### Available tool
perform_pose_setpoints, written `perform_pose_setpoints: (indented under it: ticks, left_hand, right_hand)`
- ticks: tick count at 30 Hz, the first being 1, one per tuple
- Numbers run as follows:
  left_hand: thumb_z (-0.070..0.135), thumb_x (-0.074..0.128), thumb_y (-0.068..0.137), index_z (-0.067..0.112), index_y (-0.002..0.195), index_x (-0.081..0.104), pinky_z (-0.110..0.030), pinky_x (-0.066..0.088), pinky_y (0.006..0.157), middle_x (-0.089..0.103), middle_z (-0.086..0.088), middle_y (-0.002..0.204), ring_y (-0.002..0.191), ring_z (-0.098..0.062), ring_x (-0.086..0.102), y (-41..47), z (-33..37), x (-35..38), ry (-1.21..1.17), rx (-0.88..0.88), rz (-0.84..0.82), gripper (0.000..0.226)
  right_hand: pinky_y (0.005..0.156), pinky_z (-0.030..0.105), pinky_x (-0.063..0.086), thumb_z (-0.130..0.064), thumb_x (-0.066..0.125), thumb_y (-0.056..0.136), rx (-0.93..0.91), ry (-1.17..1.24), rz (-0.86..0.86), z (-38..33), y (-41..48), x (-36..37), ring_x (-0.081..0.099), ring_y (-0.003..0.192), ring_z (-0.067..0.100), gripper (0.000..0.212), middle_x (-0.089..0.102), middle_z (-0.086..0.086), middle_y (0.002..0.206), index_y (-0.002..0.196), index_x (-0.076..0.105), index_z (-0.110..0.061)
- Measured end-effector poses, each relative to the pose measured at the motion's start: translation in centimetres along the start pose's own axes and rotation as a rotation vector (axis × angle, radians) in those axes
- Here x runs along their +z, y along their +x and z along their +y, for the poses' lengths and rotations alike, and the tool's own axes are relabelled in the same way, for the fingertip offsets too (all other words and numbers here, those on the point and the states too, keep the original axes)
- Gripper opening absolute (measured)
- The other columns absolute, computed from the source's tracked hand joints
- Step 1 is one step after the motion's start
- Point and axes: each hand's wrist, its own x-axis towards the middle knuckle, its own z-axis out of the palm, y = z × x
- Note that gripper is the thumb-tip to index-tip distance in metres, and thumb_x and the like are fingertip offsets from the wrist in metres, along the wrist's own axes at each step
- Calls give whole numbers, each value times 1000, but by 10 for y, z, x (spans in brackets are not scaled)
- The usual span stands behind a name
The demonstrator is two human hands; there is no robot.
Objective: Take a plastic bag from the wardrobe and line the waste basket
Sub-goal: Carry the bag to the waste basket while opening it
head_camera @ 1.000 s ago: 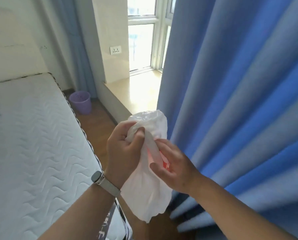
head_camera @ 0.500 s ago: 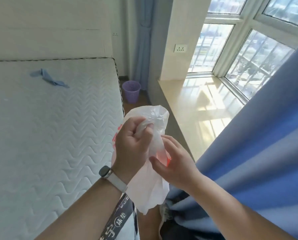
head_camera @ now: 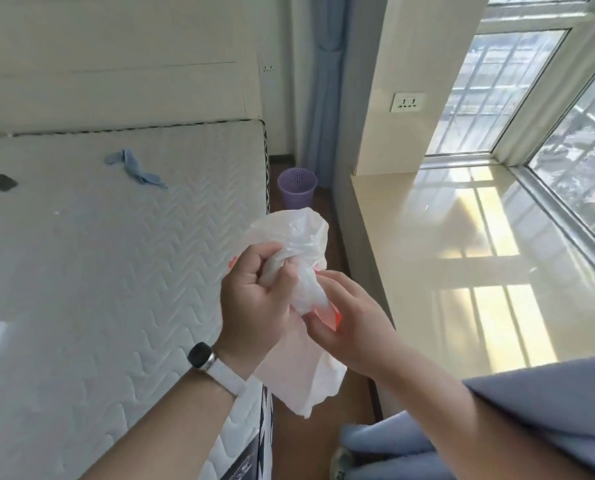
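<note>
White, thin plastic bag is up in front of me, mid-view, over the floor strip btwn mattress and window sill. Top is bunched and puffs out above my L hand. The rest hangs loose below both hands. Red print shows by the R fingertips.

L hand: fingers curled tight round the bunched neck, thumb pressed on it. R hand: just beside L, thumb and fingers pinch the bag below the bunch. Both hands grip the bag.

Watch w/ white strap on L wrist.

Waste basket: purple, perforated, upright on floor at far end, btwn mattress corner and sill base, well apart from bag.

Mattress: white, quilted, to my left. Blue cloth and small dark square item lie on it, apart from each other. Blue curtain at lower right, by R forearm. Wall socket on pillar above sill.
</note>
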Motion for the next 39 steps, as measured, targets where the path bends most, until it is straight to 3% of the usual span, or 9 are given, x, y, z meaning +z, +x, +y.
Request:
perform_pose_setpoints:
  ticks: [4, 9, 13, 16, 18, 20, 30, 35, 39]
  left_hand:
    - [40, 60, 79, 34, 89, 62, -5, 44, 68, 65, 33, 83, 79, 5, 63, 29, -7, 34, 20, 29, 10, 11]
    - [38, 60, 79, 36, 89, 62, -12, 48, 70, 66, 30, 82, 78, 1, 64, 64, -22, 60, -1, 28, 22, 10]
    - [39, 60, 77, 33, 88, 63, -21, 51, 72, 67, 25, 81, 78, -3, 65, 100, -45, 77, -5, 6, 14, 12]
    - [38, 61, 78, 33, 84, 63, -14, 49, 71, 67, 26, 82, 79, 0, 64, 138, -72, 93, -14, -34, -3, 9]
    - [30, 65, 80, 37, 84, 61, -10, 46, 70, 66, 29, 82, 79, 3, 63, 167, -90, 104, -28, -57, -41, 9]
    - [14, 69, 84, 38, 83, 60, -5, 44, 68, 65, 32, 82, 79, 5, 63, 200, -105, 113, -51, -79, -85, 26]
    - [8, 64, 89, 31, 86, 62, -6, 46, 56, 65, 16, 77, 75, 2, 63, 363, -152, 155, -175, -168, -171, 23]
    - [6, 62, 90, 23, 86, 62, -8, 46, 49, 65, 20, 76, 68, 3, 63, 407, -163, 186, -217, -238, -235, 17]
    - [5, 61, 90, 22, 84, 63, -9, 46, 47, 65, 8, 79, 62, 2, 61, 442, -180, 217, -193, -267, -230, 18]
  right_hand:
    - [82, 32, 52, -22, 69, 83, -36, -32, -7, 37, 28, -15, 61, 107, 16, 41, 62, -2, 121, 122, 63, -12]
    - [81, 37, 53, -23, 66, 83, 13, 3, -13, 69, 64, -16, 61, 107, 16, 39, 62, -3, 121, 122, 62, -16]
    - [82, 33, 52, -25, 63, 85, 15, -5, -14, 93, 96, -11, 61, 106, 14, 38, 62, -5, 119, 122, 62, -16]
    - [83, 31, 52, -28, 62, 86, 52, -56, -42, 121, 127, -3, 59, 108, 12, 39, 62, -6, 122, 124, 61, -17]
    - [82, 34, 52, -32, 60, 87, 82, -88, -63, 142, 152, 3, 60, 110, 15, 40, 61, -4, 124, 124, 61, -16]
    - [83, 36, 53, -35, 57, 88, 115, -120, -70, 160, 183, 8, 60, 112, 16, 42, 60, -4, 126, 125, 61, -16]
    - [84, 6, 33, -38, 57, 84, 169, -236, -68, 229, 338, 9, 55, 110, 8, 45, 57, -10, 127, 126, 59, -21]
    - [83, 25, 46, -36, 58, 83, 203, -252, -38, 269, 374, 6, 58, 109, 15, 43, 58, -8, 126, 124, 57, -24]
    - [83, 22, 40, -36, 56, 82, 216, -251, -29, 309, 405, 9, 56, 109, 12, 42, 58, -10, 126, 124, 54, -28]
